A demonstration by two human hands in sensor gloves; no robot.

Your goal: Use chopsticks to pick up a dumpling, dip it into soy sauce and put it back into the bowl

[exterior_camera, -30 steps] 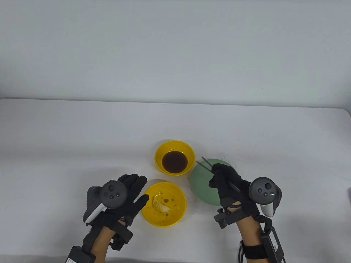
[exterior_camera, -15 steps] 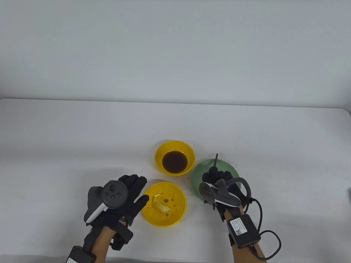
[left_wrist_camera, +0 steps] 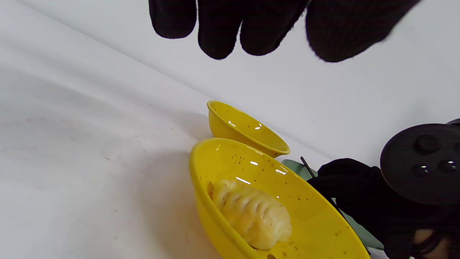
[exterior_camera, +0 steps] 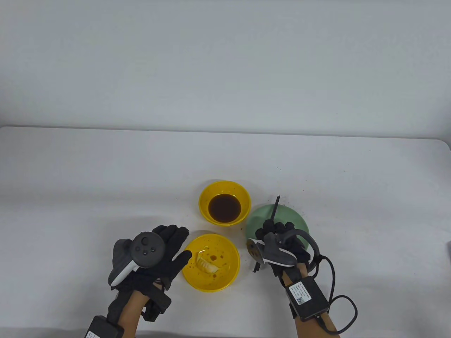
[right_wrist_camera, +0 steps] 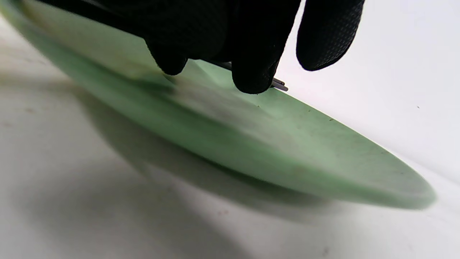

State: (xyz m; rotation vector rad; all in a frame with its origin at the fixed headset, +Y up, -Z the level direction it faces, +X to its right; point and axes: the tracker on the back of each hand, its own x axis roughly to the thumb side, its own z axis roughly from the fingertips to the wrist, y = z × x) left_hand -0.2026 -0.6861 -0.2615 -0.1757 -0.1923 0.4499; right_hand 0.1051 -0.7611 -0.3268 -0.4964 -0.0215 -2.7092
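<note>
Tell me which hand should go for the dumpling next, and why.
Right. The right hand already grips the chopsticks over the green plate, beside the bowl holding the dumpling. The left hand lies open at that bowl, without a tool.

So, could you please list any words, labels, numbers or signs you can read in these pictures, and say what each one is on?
None can be read.
White label on the black box at the right wrist: print and a code square, too small to read.
White label on the black box at the left wrist: cut off, unreadable.
</note>
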